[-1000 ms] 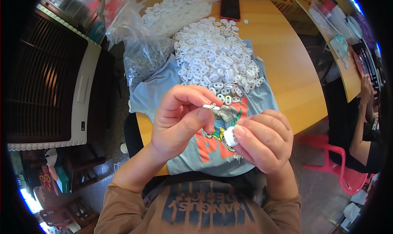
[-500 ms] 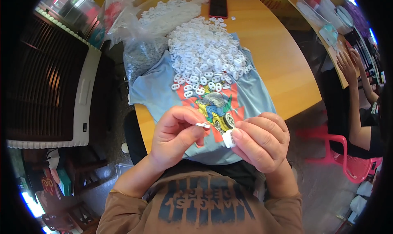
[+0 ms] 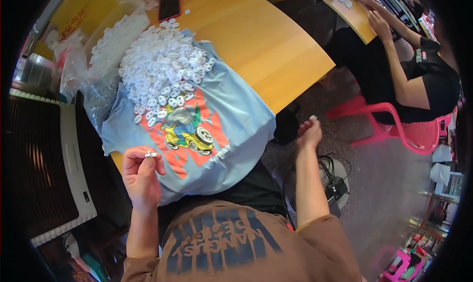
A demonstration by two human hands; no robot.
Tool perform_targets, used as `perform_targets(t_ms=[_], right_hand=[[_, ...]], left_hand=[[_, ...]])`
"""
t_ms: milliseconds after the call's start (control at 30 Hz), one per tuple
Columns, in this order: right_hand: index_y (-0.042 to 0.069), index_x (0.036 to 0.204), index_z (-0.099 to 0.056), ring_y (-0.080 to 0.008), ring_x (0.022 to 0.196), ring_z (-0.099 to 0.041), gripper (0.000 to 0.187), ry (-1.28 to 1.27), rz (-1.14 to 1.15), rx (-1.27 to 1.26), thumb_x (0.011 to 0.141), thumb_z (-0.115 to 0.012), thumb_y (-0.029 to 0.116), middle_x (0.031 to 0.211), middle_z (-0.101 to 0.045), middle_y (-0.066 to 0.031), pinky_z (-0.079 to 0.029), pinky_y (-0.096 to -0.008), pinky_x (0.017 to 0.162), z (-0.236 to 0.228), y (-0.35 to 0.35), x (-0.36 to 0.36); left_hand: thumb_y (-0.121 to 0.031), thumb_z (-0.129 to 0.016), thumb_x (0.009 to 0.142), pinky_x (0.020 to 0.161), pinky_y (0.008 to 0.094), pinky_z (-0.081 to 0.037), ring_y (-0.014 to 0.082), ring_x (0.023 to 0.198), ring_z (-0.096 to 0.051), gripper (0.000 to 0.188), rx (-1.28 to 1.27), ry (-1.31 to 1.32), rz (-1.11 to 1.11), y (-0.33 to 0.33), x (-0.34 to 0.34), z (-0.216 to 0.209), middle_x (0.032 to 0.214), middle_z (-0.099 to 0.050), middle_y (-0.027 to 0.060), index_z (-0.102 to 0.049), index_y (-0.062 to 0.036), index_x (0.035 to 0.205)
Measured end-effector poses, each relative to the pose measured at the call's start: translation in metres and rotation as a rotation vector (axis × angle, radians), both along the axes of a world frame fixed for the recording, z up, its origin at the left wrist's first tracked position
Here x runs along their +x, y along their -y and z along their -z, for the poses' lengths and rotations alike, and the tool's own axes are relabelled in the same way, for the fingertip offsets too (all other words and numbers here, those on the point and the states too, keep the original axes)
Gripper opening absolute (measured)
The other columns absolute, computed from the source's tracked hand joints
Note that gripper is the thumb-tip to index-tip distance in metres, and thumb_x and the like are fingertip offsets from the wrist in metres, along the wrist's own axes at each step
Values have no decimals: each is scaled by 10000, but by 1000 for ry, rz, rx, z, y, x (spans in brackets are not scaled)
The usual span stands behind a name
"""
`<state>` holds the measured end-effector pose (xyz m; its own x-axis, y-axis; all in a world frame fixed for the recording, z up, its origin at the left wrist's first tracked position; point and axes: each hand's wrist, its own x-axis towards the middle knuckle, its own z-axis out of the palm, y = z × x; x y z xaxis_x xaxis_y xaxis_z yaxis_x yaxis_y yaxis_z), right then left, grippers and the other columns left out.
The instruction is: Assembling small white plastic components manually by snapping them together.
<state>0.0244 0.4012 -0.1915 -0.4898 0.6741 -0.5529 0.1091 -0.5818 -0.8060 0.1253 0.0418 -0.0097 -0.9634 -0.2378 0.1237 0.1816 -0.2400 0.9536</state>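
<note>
My left hand [image 3: 141, 176] is raised over the near left of a blue T-shirt [image 3: 246, 119], its thumb and fingers closed on a small white plastic piece [image 3: 151, 154]. Out beyond the table's right edge, my right hand [image 3: 310, 133] pinches another small white piece [image 3: 313, 118] at its fingertips, low above the floor. A large heap of white oval plastic pieces [image 3: 157, 60], with two holes each, lies on the shirt's far half. The shirt's printed scooter picture shows below the heap.
Clear plastic bags of small pieces [image 3: 116, 40] stand left of the heap. A dark phone [image 3: 169, 7] lies on the wooden table [image 3: 276, 50]. At right, a person sits on a pink chair [image 3: 414, 129] at another table. Cables [image 3: 335, 176] lie near my right forearm.
My right hand has swung away to the right, off the table, with its white piece. My left hand still grips its piece. The view has turned toward the right.
</note>
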Motion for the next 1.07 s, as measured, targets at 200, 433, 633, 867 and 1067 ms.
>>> perform_targets(t_ms=[200,433,633,867,1067], right_hand=[[108,676,-483,-121,431,-432,131,257,-140,-146,745,-551,197,553,-460,-8,-357,-234,386,95,23,40],[78,646,-486,-144,393,-421,150,259,-342,-93,746,-542,175,507,-434,-22,-339,-266,365,110,42,38],[73,665,-519,-118,425,-416,150,99,-390,-19,768,-535,181,546,-461,-10,-338,-258,389,112,55,20],[53,636,-531,-120,421,-433,173,219,-558,184,759,-562,171,537,-481,-20,-331,-251,388,165,64,39],[63,831,-653,-260,785,-604,245,421,-792,201,735,-604,283,810,-641,-132,-456,-326,740,194,78,55]], left_hand=[[20,-482,818,544,229,-397,126,594,-476,72,-51,-16,-21,0,-2,-4,824,-539,101,-476,-25,872],[37,-472,814,529,225,-399,123,589,-471,82,-95,-38,-53,5,0,-6,812,-526,98,-478,-26,866],[-15,-503,824,538,222,-392,115,596,-462,64,-58,4,-75,7,3,-4,826,-526,83,-484,-35,880],[-22,-499,827,535,222,-387,113,591,-458,61,-88,-31,-10,-12,-5,-7,822,-527,83,-482,-30,884],[-44,-503,832,534,227,-389,121,588,-459,68,-129,-22,-20,-16,-2,-7,825,-529,88,-479,-31,895]])
